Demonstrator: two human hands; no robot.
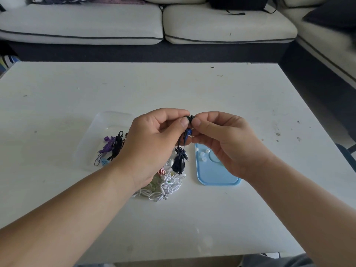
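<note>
My left hand (152, 139) and my right hand (221, 139) meet above the middle of the white table (57, 112). Between thumb and forefinger of each hand I pinch the black tip of a dark blue earphone (188, 130). Its bundled blue-black cord (179, 162) hangs down below my fingers. Under my left hand lies a heap of white earphone cables (165, 187).
A light blue lid (215, 176) lies to the right of the heap, with several small white ear tips (202, 154) on it. A clear plastic box (102, 132) at the left holds purple and black earphones (111, 147). A light sofa (221, 26) stands beyond the table.
</note>
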